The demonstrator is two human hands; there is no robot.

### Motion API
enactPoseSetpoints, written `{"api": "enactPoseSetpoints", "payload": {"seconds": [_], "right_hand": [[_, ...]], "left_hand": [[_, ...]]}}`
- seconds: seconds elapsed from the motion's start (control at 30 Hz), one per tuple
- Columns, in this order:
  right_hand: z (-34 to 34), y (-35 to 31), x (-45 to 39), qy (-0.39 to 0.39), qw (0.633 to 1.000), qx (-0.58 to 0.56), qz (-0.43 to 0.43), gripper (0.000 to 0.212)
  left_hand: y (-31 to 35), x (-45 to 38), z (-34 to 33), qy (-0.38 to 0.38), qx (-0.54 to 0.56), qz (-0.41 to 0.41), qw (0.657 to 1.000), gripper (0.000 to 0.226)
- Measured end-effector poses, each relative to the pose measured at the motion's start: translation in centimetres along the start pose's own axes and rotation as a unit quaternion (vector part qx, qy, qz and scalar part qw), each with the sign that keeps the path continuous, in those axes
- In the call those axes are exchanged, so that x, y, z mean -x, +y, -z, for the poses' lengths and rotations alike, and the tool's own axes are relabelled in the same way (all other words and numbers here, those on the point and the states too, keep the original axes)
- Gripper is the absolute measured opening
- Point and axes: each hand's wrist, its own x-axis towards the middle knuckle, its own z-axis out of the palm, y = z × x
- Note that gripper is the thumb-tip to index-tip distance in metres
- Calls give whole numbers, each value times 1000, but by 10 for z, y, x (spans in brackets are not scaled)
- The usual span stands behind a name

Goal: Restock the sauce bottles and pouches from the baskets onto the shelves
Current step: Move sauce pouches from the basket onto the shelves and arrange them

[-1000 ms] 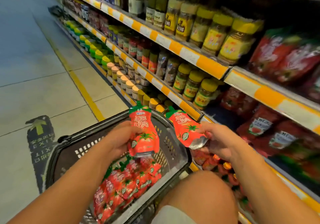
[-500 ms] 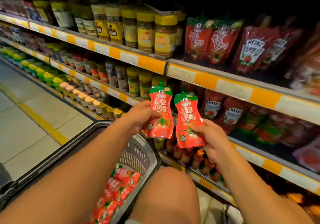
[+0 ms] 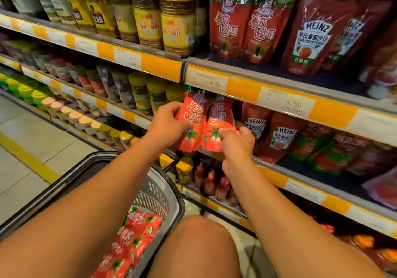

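Two red tomato-sauce pouches stand side by side at the frame's centre, held up in front of the middle shelf; the left pouch [image 3: 191, 125] sits in the left hand [image 3: 169, 125], whose thumb and curled fingers pinch it from its 9 o'clock edge; the right pouch [image 3: 218, 125] touches it along one side and is gripped low down by the right hand [image 3: 237, 142], fingers curled over its lower front at about 5 o'clock. Both pouches are upright, their green tops reaching up to the orange-and-white price rail [image 3: 247, 88] of the shelf above; whether they rest on the shelf board I cannot tell.

At 3 o'clock from the held pair, Heinz ketchup pouches [image 3: 281, 140] lean in a row on the same shelf; at 12 o'clock, on the upper shelf, stand matching red pouches [image 3: 245, 26], with more Heinz pouches [image 3: 311, 36] at 2 o'clock and yellow-capped jars [image 3: 148, 19] at 11 o'clock. At 6 o'clock, small red bottles [image 3: 211, 183] line the lower shelf. At 7 o'clock a grey basket [image 3: 169, 193] holds more red pouches [image 3: 131, 239], lying flat; a bare knee [image 3: 195, 245] rises beside it at the bottom of the frame.
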Motion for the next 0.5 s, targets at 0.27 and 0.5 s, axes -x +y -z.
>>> {"api": "enactPoseSetpoints", "payload": {"seconds": [0.27, 0.5], "right_hand": [[-15, 3, -18, 35, 996, 17, 83, 28], [3, 2, -30, 63, 987, 34, 144, 41]], "left_hand": [[-3, -16, -9, 40, 5, -12, 999, 24], [1, -27, -29, 35, 55, -5, 998, 30]]}}
